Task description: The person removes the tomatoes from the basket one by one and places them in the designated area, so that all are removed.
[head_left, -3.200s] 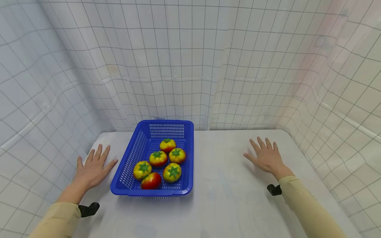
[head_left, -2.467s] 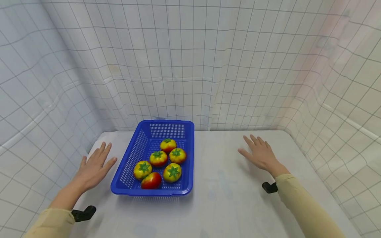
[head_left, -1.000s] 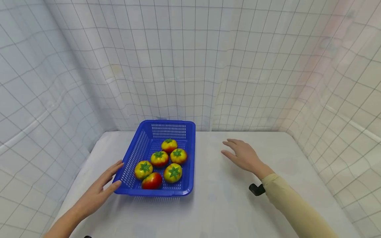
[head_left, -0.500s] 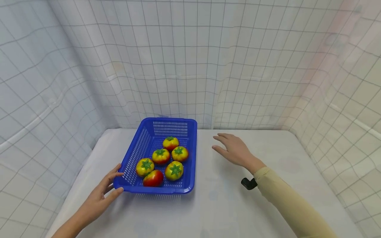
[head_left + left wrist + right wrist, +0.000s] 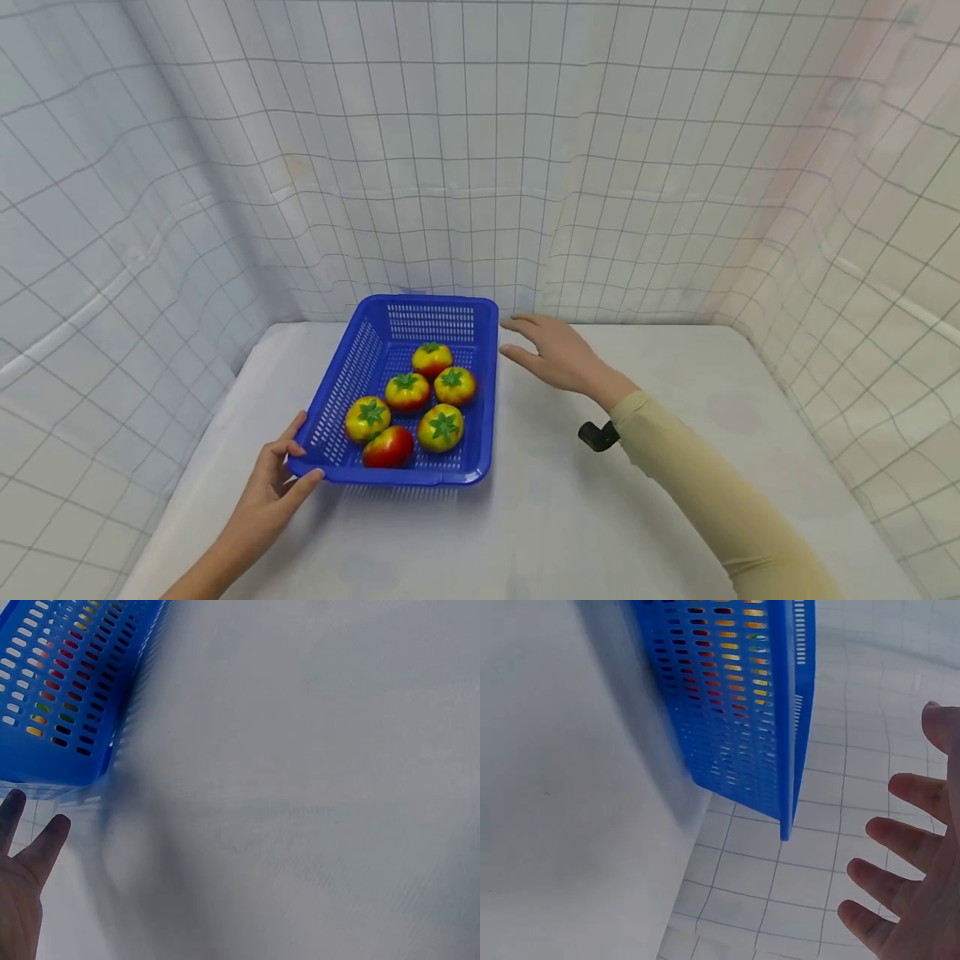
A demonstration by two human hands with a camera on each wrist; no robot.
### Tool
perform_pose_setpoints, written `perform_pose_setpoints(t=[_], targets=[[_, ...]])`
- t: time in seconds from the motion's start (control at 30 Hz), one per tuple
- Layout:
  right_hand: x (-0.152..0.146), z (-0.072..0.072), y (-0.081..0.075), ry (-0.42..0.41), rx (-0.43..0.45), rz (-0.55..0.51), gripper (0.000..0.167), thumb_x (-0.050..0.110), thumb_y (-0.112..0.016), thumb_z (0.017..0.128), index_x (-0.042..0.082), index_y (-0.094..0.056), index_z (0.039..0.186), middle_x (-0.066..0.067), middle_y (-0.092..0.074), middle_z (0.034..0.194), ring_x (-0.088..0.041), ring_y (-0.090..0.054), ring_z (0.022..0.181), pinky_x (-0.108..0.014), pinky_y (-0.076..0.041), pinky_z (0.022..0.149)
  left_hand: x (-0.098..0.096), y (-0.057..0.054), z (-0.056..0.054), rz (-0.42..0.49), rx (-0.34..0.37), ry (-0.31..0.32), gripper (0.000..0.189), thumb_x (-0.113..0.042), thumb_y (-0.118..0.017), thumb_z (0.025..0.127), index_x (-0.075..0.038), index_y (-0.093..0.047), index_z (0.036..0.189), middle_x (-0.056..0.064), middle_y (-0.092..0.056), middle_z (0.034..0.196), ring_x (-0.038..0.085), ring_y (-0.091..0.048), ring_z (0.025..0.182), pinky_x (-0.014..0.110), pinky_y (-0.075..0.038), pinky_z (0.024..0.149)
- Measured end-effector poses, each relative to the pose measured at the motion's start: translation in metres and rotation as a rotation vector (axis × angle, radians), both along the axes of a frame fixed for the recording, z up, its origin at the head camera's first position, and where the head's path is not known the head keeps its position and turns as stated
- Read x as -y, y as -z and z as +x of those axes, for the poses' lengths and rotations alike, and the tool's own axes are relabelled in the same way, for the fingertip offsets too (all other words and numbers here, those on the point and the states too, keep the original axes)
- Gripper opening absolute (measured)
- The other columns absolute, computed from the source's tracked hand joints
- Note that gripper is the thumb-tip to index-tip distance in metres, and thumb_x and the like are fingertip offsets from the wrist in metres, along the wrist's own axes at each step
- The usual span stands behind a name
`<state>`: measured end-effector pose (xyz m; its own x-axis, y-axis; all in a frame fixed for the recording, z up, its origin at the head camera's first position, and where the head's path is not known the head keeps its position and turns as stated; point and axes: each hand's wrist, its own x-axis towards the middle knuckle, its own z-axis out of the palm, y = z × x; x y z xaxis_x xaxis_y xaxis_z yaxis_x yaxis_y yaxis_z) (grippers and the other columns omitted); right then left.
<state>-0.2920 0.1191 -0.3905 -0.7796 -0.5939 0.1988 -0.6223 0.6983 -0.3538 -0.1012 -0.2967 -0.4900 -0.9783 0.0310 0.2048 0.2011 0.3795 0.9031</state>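
White surface point(image 5: 555, 517), checked cloth walls point(image 5: 645, 167): we see the left hand point(image 5: 262, 492) and right hand point(image 5: 558, 354) loosely open (gripping nothing) by the blue basket point(image 5: 397, 477).

A white tabletop point(image 5: 570, 508), rounded at its far corners (faint bluish-grey patches mark its surface), carries a blue slotted basket point(image 5: 408, 477), set left of the middle, its far end near the back edge.
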Motion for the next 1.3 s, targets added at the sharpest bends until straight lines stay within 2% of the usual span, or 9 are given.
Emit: perform_pose_setpoints(t=[0.13,0.4,0.6,0.63,0.77,1.0,1.3], targets=[[0.016,-0.007,-0.012,-0.053,0.054,0.007,0.064,0.058,-0.051,0.103,0.019,-0.046,0.154,-0.008,-0.04,0.16,-0.031,-0.036,0.147,-0.053,-0.029,0.118,-0.006,0.0,0.001,0.028,0.037,-0.03,0.045,-0.012,-0.063,0.103,0.0,-0.026,0.124,0.011,-0.007,0.171,0.062,-0.034,0.135,0.009,-0.044,0.089],[0.053,-0.023,-0.029,-0.13,0.143,0.078,0.073,0.052,-0.063,0.098,0.021,-0.037,0.159,-0.013,-0.033,0.164,-0.034,-0.032,0.148,-0.055,-0.03,0.117,-0.017,0.002,-0.001,0.118,0.057,-0.082,0.052,-0.008,-0.066,0.101,-0.001,-0.02,0.124,0.009,-0.005,0.172,0.052,-0.032,0.137,0.008,-0.045,0.088],[0.077,-0.036,-0.035,-0.163,0.242,0.088,0.078,0.05,-0.066,0.096,0.022,-0.033,0.16,-0.01,-0.029,0.166,-0.03,-0.027,0.151,-0.052,-0.028,0.119,-0.021,0.003,0.0,0.132,0.064,-0.104,0.048,-0.009,-0.062,0.103,-0.004,-0.019,0.122,0.005,-0.005,0.172,0.044,-0.034,0.134,0.009,-0.045,0.09],[0.081,-0.038,-0.035,-0.172,0.26,0.083,0.077,0.048,-0.067,0.096,0.022,-0.032,0.16,-0.01,-0.029,0.166,-0.029,-0.026,0.151,-0.052,-0.027,0.119,-0.021,0.004,0.0,0.131,0.063,-0.105,0.047,-0.008,-0.062,0.103,-0.005,-0.019,0.121,0.005,-0.006,0.172,0.039,-0.036,0.134,0.009,-0.046,0.09],[0.097,-0.045,-0.04,-0.194,0.336,0.064,0.078,0.042,-0.069,0.096,0.019,-0.031,0.161,-0.008,-0.029,0.166,-0.027,-0.023,0.153,-0.05,-0.024,0.121,-0.023,0.005,0.001,0.142,0.061,-0.115,0.045,-0.008,-0.061,0.103,-0.007,-0.02,0.12,0.005,-0.006,0.172,0.039,-0.033,0.136,0.009,-0.046,0.09],[0.122,-0.056,-0.033,-0.15,0.47,0.053,0.079,0.036,-0.072,0.095,0.019,-0.031,0.16,-0.008,-0.027,0.167,-0.028,-0.022,0.153,-0.052,-0.022,0.121,-0.025,0.008,-0.001,0.166,0.018,-0.109,0.046,-0.001,-0.062,0.101,-0.004,-0.02,0.12,0.006,-0.005,0.172,0.039,-0.024,0.143,0.011,-0.046,0.092],[0.14,-0.06,-0.019,-0.083,0.593,0.027,0.079,0.032,-0.074,0.094,0.02,-0.033,0.16,-0.008,-0.029,0.167,-0.029,-0.026,0.152,-0.055,-0.021,0.121,-0.02,0.009,-0.002,0.162,0.019,-0.089,0.046,-0.002,-0.063,0.1,-0.004,-0.021,0.117,0.004,-0.005,0.172,0.046,-0.023,0.143,0.012,-0.048,0.091]])
